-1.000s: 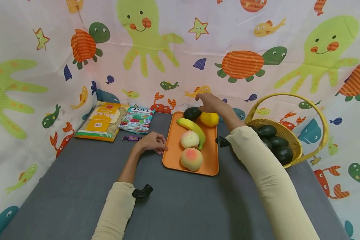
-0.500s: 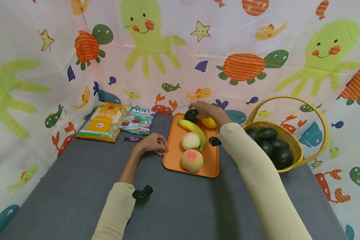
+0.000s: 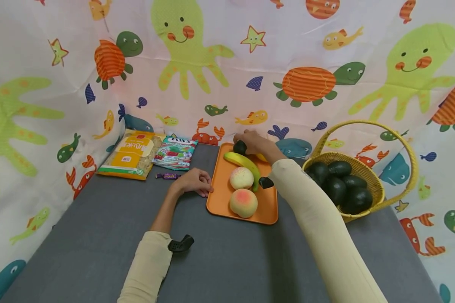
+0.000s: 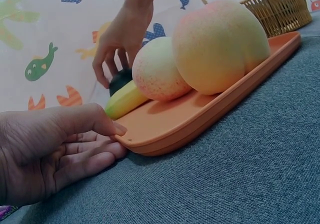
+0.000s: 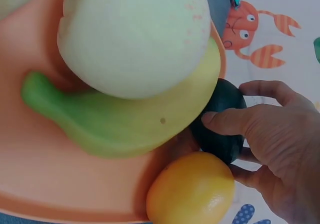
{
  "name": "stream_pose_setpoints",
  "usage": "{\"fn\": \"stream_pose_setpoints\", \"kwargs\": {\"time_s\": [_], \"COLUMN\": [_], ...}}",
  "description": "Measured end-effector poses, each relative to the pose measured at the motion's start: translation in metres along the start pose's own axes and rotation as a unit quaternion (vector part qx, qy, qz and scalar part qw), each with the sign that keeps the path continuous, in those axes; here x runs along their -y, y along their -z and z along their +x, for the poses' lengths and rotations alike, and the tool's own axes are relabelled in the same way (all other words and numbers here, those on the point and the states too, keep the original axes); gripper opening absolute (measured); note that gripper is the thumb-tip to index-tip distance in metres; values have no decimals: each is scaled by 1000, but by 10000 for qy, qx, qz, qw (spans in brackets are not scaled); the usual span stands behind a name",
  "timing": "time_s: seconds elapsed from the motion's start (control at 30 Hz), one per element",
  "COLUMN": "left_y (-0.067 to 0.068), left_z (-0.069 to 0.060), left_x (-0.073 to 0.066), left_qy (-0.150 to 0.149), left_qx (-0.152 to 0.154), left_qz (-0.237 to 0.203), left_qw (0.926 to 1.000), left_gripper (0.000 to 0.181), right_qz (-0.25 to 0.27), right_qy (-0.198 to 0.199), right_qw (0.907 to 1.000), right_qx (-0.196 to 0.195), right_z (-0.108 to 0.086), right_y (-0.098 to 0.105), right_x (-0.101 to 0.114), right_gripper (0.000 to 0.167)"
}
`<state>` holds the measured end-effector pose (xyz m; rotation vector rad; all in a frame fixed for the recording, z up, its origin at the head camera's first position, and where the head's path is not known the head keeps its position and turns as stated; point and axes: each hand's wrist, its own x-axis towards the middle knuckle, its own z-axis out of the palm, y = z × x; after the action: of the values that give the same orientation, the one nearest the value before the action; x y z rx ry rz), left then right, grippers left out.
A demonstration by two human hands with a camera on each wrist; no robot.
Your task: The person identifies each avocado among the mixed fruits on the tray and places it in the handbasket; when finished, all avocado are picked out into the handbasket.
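My right hand [image 3: 252,141] curls its fingers and thumb around a dark green avocado [image 5: 225,115] at the far end of the orange tray [image 3: 265,206]. In the right wrist view, a yellow fruit [image 5: 192,189] lies beside the avocado, and a banana [image 5: 145,121] borders it on the other side. My left hand [image 4: 65,149] pinches the tray's near-left rim, thumb on top and fingers against the outside. A small peach [image 3: 241,178] and a larger peach [image 3: 243,203] sit on the tray toward me. Part of the yellow fruit is hidden by my right hand in the head view.
A yellow wicker basket [image 3: 379,198] with a tall handle holds several avocados [image 3: 354,200] at the right. To the left lie a yellow food bag [image 3: 132,153], a Fox's candy bag [image 3: 175,153] and a purple-wrapped candy [image 3: 168,176]. A printed cloth [image 3: 227,54] hangs behind the table.
My right hand has come down from above the tray's far end and closed around the avocado. My left hand has stayed at the tray's rim.
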<state>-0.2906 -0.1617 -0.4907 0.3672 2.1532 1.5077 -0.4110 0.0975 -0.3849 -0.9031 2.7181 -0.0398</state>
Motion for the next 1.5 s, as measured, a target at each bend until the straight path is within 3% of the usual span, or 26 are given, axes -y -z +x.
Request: {"fn": "stream_pose_setpoints", "kwargs": {"time_s": [0.2,0.53,0.7,0.87,1.07,1.33,1.5], "left_y": [-4,-4,-3,0,2,3,0], "left_z": [0,-2,-1,-1,0,-1,-1], "left_x": [0,1,1,4,5,3,-1], "left_qy": [-29,-23,-8,114,101,48,-56], "left_qx": [119,99,16,-23,7,23,30], "left_qz": [42,64,57,79,163,198,174], "left_qw": [9999,9999,10000,9999,9998,9998,9998], "left_gripper": [18,17,18,17,18,20,19], "right_qz": [-135,367,946,1572,2252,2041,1934], "right_qy": [-103,-126,-5,22,262,-207,-786], "right_qw": [9998,9975,9880,9723,9488,9501,9565], "right_qx": [112,-589,-1224,-1730,-2201,-2351,-2039], "right_z": [-1,-1,-5,-16,-62,-147,-210], "right_y": [-10,-23,-16,-4,16,35,39], "right_x": [-3,-8,-6,2,5,-6,-26], "right_gripper": [54,61,63,65,65,70,71]}}
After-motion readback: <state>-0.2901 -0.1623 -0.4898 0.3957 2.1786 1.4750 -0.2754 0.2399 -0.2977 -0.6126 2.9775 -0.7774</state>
